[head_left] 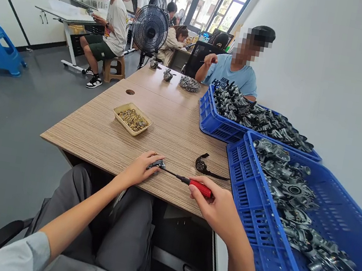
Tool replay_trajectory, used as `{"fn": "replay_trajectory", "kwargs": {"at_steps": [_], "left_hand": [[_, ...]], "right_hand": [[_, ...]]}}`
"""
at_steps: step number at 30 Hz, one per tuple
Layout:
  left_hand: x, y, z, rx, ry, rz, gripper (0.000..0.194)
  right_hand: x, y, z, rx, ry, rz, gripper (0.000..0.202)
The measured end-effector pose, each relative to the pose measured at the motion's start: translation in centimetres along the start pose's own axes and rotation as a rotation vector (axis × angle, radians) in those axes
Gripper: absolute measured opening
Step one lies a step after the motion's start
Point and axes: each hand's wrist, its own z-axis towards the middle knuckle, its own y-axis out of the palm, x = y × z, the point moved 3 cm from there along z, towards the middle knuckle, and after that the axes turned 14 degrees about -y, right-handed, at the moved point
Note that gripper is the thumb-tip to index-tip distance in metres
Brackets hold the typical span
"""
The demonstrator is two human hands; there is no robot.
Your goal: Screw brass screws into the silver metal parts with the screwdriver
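Observation:
Near the front edge of the wooden table (94,132), my left hand (140,167) is closed over a small grey metal part (157,164), which my fingers partly hide. My right hand (216,204) grips the red handle of a screwdriver (200,188). Its dark shaft points left, and the tip meets the metal part; whether it sits in a screw is too small to tell. A cream tray (135,133) of brass-coloured screws (132,119) stands beyond my left hand. A black wristwatch (201,165) lies beyond the screwdriver.
A blue crate (260,213) with silvery metal castings (297,189) stands at my right. Behind it, another blue crate (213,125) is heaped with darker parts. A person in a light blue shirt (243,74) sits across the table. A black fan (150,28) stands past the far end.

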Motion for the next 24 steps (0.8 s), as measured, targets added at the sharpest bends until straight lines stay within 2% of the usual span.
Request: {"fn": "replay_trajectory", "kwargs": {"at_steps": [6, 9, 13, 15, 18, 20, 24], "left_hand": [[0.3, -0.1, -0.1, 0.002, -0.004, 0.009, 0.045], [0.3, -0.1, -0.1, 0.005, -0.004, 0.012, 0.044], [0.3, -0.1, -0.1, 0.008, -0.006, 0.009, 0.044], [0.2, 0.0, -0.1, 0.011, -0.005, 0.009, 0.044], [0.1, 0.0, 0.0, 0.021, -0.009, 0.017, 0.045], [0.0, 0.0, 0.0, 0.027, -0.013, 0.023, 0.045], [0.0, 0.0, -0.1, 0.029, -0.014, 0.029, 0.045]], "right_hand": [[-0.6, 0.3, -0.2, -0.011, 0.033, -0.089, 0.025], [-1.4, 0.3, -0.7, -0.025, 0.016, -0.156, 0.031], [-2.5, 1.0, -1.2, -0.062, -0.084, -0.236, 0.014], [-2.7, 1.3, -1.2, -0.051, -0.042, -0.342, 0.013], [-2.7, 1.5, -1.3, -0.038, 0.097, -0.501, 0.021], [-2.9, 1.5, -1.4, -0.037, 0.079, -0.459, 0.019], [-3.1, 1.6, -1.4, -0.02, -0.073, -0.265, 0.012]]}}
